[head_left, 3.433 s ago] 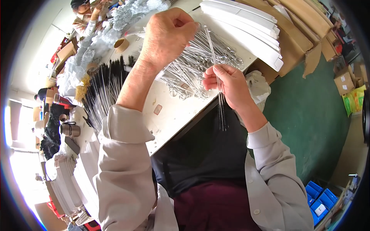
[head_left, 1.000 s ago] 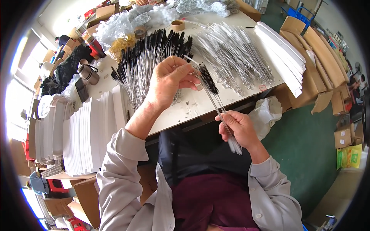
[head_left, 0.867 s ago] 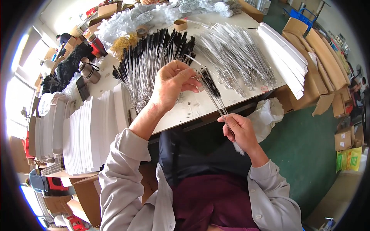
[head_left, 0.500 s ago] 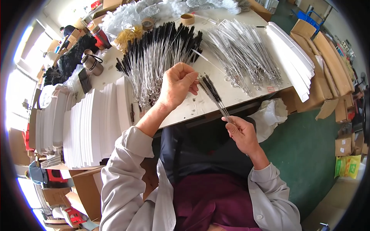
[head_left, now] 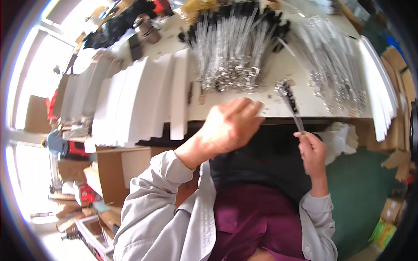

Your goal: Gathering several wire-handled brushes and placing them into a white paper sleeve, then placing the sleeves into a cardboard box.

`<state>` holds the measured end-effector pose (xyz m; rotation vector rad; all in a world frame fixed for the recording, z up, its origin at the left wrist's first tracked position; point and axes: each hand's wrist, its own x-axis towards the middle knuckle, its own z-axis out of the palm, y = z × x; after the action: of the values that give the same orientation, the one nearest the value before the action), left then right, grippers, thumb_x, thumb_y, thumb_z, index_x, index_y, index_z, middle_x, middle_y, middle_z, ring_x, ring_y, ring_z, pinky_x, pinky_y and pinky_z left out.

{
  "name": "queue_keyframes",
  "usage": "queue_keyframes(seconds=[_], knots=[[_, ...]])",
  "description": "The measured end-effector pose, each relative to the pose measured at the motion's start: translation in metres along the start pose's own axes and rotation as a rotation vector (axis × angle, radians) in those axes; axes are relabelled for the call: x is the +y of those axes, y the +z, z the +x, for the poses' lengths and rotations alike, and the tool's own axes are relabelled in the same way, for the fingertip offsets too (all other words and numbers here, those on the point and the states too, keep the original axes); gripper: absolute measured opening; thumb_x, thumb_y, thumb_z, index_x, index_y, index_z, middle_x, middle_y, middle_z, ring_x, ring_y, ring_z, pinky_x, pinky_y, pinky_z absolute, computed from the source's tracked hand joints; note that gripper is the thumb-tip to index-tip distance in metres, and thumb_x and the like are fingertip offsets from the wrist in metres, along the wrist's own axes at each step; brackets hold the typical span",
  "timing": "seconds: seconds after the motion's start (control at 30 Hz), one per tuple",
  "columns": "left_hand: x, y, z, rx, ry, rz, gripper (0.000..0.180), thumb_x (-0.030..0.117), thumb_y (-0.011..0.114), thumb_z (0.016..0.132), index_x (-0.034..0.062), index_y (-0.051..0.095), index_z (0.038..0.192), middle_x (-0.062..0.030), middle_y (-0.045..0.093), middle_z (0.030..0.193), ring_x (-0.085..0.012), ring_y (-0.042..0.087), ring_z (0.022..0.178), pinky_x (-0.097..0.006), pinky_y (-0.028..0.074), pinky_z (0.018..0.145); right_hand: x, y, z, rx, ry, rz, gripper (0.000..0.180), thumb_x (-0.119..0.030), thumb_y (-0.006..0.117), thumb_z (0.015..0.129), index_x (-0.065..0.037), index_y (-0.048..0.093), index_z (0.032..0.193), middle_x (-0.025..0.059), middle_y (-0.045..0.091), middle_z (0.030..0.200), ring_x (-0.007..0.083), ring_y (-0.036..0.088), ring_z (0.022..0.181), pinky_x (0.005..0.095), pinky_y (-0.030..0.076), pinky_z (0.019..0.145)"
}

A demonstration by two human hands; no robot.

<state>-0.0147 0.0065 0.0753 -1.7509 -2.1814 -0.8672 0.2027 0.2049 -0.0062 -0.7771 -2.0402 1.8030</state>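
My right hand (head_left: pixel 312 150) pinches the lower end of a thin wire brush (head_left: pixel 291 103) with black bristles, held up over the white table's front edge (head_left: pixel 278 114). My left hand (head_left: pixel 230 127) hovers with curled fingers at that same edge, left of the brush, and I see nothing in it. A pile of black-bristled wire brushes (head_left: pixel 235 48) lies on the table beyond my left hand. A second pile of bare silvery wire pieces (head_left: pixel 335 65) lies beyond the held brush to the right.
Stacks of long white cards (head_left: pixel 135 100) fill the table's left part, and more white strips (head_left: pixel 379 91) lie at its right end. Cardboard boxes (head_left: pixel 400 108) stand on the right. A crumpled white bag (head_left: pixel 342 137) hangs by my right hand. Green floor (head_left: pixel 361 187) lies below.
The view has swung left and down. My left hand has dropped from the brush's tip to the table edge; my right hand still holds the brush upright.
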Motion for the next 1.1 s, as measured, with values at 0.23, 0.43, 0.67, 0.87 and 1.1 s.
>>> queue_keyframes(seconds=[0.23,0.43,0.67,0.87,1.1], knots=[[-0.082,-0.059,-0.070,-0.280,-0.868,0.572,0.064,0.049,0.080,0.083,-0.0088,0.064,0.106,-0.0265,0.071,0.099,-0.0393,0.071,0.093,-0.047,0.056,0.083,0.007,0.003,0.014,-0.086,-0.071,-0.002,0.030,-0.023,0.057,0.108,0.003,0.072,0.111,-0.0063,0.045,0.064,0.0022,0.039,0.057,0.0211,0.030,0.050],[-0.114,-0.056,-0.079,-0.357,-1.066,0.388,0.056,0.046,0.078,0.079,-0.0073,0.070,0.091,-0.0263,0.072,0.086,-0.0393,0.071,0.087,-0.045,0.056,0.081,-0.004,0.026,0.015,-0.131,-0.089,-0.002,0.029,-0.023,0.058,0.107,0.002,0.073,0.110,-0.0058,0.046,0.065,0.0025,0.040,0.058,0.0217,0.032,0.051],[-0.103,-0.078,-0.092,-0.026,-1.411,-0.419,0.031,0.021,0.066,0.083,-0.0096,0.070,0.090,-0.0144,0.069,0.077,-0.0230,0.069,0.069,-0.040,0.059,0.063,0.010,0.017,0.004,-0.155,-0.062,-0.008,0.029,-0.022,0.059,0.107,0.003,0.073,0.110,-0.0056,0.048,0.066,0.0026,0.041,0.058,0.0216,0.032,0.051],[-0.080,-0.062,-0.073,0.447,-1.044,-1.204,0.043,0.016,0.064,0.092,-0.0075,0.056,0.127,-0.0178,0.069,0.098,-0.0236,0.068,0.079,-0.038,0.058,0.074,-0.015,0.034,-0.011,-0.315,-0.057,-0.004,0.026,-0.021,0.060,0.107,0.001,0.073,0.108,-0.0061,0.050,0.064,0.0018,0.041,0.057,0.0214,0.034,0.051],[-0.071,-0.024,-0.033,0.588,-0.858,-1.483,0.039,0.025,0.069,0.095,-0.0045,0.057,0.118,-0.0176,0.068,0.095,-0.0250,0.067,0.078,-0.042,0.058,0.074,-0.035,0.061,-0.022,-0.456,-0.170,-0.041,0.020,-0.015,0.063,0.104,0.001,0.074,0.102,-0.0009,0.055,0.062,0.0029,0.045,0.056,0.0227,0.037,0.051]])
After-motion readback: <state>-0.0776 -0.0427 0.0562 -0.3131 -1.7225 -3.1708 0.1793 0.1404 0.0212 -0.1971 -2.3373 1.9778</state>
